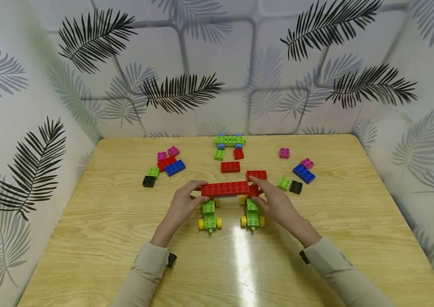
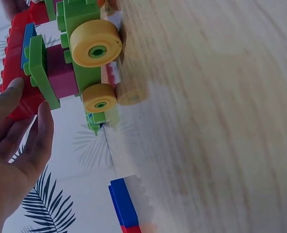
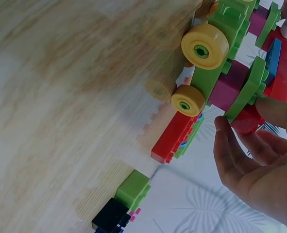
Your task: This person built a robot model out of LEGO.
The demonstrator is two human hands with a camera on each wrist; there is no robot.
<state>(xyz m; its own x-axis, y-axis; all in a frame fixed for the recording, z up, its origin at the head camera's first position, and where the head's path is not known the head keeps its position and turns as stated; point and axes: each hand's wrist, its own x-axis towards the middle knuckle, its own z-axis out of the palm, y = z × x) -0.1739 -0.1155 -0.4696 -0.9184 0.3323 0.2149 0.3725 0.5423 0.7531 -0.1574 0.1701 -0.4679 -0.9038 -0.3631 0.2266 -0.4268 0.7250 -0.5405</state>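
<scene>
A row of red bricks (image 1: 224,189) bridges two green wheeled bases (image 1: 210,221) with yellow wheels. My left hand (image 1: 186,197) pinches the row's left end between thumb and fingers. At the other end my right hand (image 1: 276,200) grips the end red brick (image 1: 253,190) from both sides. Its fingertips also reach the green brick (image 3: 247,92) just below. A purple brick (image 2: 60,72) sits between each base and the green brick above it. Under the middle of the row shows a blue brick (image 2: 27,46).
Beyond the hands lie loose red bricks (image 1: 230,166) and a green base with blue wheels (image 1: 230,140). Blue (image 1: 175,167), black (image 1: 149,181), green and pink bricks are grouped on the left. A similar group with a blue brick (image 1: 304,174) lies right. A patterned backdrop stands behind the table.
</scene>
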